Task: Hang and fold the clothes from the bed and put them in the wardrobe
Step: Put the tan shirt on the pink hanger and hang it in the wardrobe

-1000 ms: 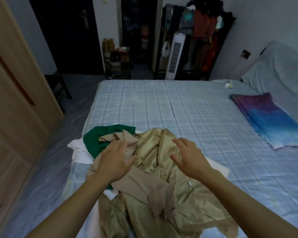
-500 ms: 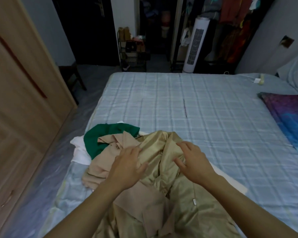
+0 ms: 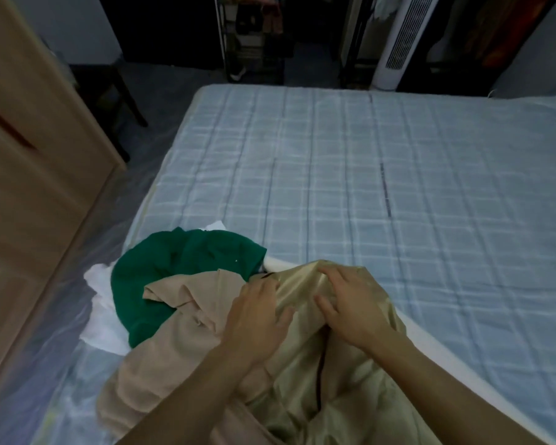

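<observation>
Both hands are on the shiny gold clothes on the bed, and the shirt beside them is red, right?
Not quite: the shirt beside them is a green garment, not red, as the head view shows. The rest holds: the left hand and right hand are both on the shiny gold garment on the bed.

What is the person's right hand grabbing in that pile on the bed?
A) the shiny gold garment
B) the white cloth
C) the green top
A: the right hand has its fingers curled into the shiny gold garment near its upper edge; the green top and the white cloth lie farther left.
</observation>
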The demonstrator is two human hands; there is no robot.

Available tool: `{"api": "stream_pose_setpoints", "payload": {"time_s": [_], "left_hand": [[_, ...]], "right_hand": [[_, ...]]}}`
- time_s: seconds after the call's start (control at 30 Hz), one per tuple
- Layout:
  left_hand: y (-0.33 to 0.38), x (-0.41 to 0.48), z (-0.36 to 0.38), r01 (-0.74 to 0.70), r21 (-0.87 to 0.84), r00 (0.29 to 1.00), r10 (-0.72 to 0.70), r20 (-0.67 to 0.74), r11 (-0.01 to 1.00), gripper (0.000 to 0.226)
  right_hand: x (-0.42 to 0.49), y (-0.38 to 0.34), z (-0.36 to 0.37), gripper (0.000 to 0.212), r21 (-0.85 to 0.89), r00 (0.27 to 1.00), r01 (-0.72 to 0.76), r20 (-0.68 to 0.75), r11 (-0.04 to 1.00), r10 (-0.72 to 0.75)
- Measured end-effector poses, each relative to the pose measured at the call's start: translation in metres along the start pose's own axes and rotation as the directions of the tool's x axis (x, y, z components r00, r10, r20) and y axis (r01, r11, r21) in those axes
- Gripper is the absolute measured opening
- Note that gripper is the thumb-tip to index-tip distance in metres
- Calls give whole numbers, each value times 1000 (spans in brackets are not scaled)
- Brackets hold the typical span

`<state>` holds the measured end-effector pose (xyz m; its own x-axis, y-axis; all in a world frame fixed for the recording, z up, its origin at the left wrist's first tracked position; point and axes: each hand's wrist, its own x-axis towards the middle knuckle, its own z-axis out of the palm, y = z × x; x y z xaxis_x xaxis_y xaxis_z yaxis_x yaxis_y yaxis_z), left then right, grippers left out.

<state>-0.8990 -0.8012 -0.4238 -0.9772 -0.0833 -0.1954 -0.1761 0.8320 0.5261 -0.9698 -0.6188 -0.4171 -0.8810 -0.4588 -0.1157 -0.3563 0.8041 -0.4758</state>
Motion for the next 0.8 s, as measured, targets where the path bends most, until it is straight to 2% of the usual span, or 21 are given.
{"api": "stream_pose_setpoints", "payload": {"time_s": [0.17,0.3,0.47,0.7,0.8], "left_hand": [[-27,62,46,10,77,998,-15,64,997,43],[-42,93,74,0,196,994,-21,106,981,41],[-48,101,97,-32,305,991,-9,131,952,48],[-49,108,98,2,356,995,-39,96,934,36],[-51,115,98,-9,402,991,-45,125,916,32]], "right_hand": [[62,26,53,48,-75,997,82,17,994,-81],[95,50,96,48,-148,991,99,106,984,-84],[106,70,128,33,-293,984,125,161,948,-80],[112,70,136,32,-284,983,125,166,951,-79],[112,67,138,28,-287,980,115,189,951,-62]]}}
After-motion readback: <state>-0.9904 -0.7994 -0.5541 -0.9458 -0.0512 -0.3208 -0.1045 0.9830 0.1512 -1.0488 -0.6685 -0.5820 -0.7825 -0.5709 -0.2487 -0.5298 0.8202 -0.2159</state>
